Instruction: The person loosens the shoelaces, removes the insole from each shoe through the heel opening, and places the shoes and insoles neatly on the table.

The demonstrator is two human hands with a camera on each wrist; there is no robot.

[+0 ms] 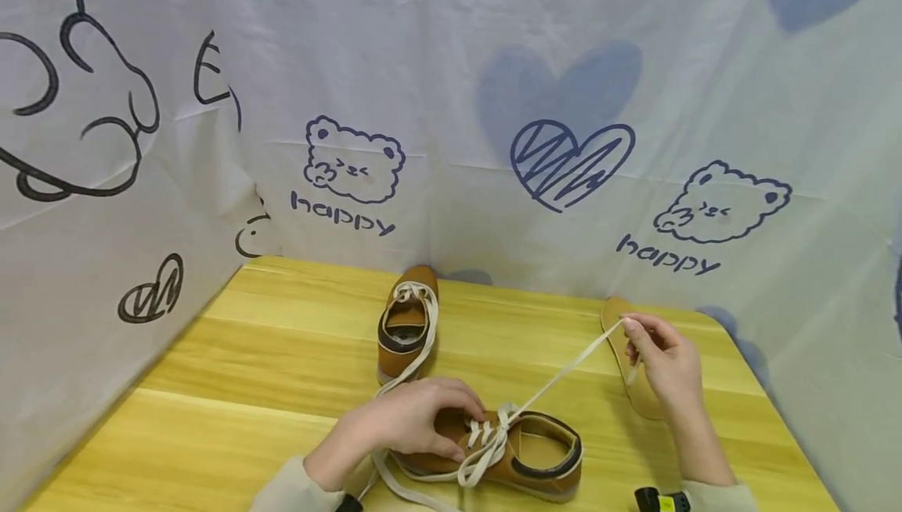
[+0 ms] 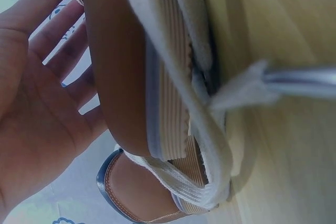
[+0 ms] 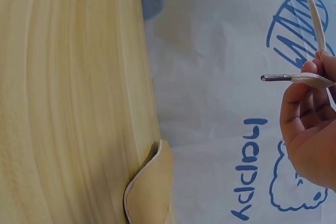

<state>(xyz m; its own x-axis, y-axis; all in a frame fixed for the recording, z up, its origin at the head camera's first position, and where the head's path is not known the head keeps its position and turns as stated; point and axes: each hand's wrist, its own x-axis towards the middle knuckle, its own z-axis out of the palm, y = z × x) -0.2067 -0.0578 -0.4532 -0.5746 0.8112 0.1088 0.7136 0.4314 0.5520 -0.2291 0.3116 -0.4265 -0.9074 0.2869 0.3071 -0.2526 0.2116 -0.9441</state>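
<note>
A brown shoe (image 1: 524,471) with white laces lies sideways at the front of the table, its toe to the left. My left hand (image 1: 416,418) grips its toe end, thumb on the near side and fingers over the far side. My right hand (image 1: 669,359), raised to the right, pinches a white shoelace (image 1: 564,372) that runs taut from the knot on the shoe. The lace's metal tip (image 3: 275,77) sticks out past the fingers in the right wrist view. A lace loop (image 1: 482,461) hangs over the shoe's near side.
A second brown shoe (image 1: 391,363) stands behind my left hand, its long lace (image 1: 431,324) trailing down toward that hand. A tan insole (image 1: 644,400) lies at the right, partly behind my right hand. Printed white cloth (image 1: 458,222) hangs along the back and sides of the wooden table (image 1: 247,355).
</note>
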